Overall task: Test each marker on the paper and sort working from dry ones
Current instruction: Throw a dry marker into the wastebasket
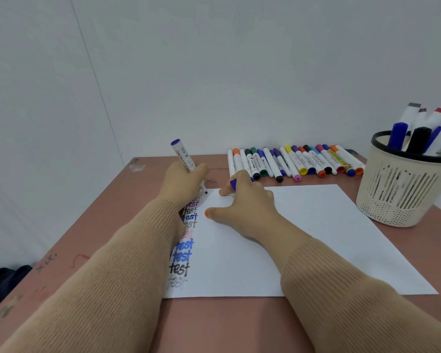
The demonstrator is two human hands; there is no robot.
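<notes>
Purple marked both ends of the whiteboard marker (182,155) you gripped in your left hand (182,178): the butt end pointed up and away from you, while the bare tip angled down to the far left corner of the white paper (316,225). Whether the tip actually touched the sheet could not be told. Your right hand (250,202) pinched the purple cap (233,184) in its curled fingers. The heel and outstretched thumb of that hand rested on the paper just beside the marker tip. Down the sheet's left edge ran a column of "test" words (185,248) in black, blue, pink and paler inks, partly hidden by your left sleeve (117,271). The paper lay flat on the reddish-brown table (99,225). Along the table's far edge, against the wall, a row of capped markers (295,161) lay side by side, touching one another, with caps in many colours. On your right, near the paper's far right corner, stood a cream slotted basket (397,197) with a black rim, holding more markers (418,128) upright.
</notes>
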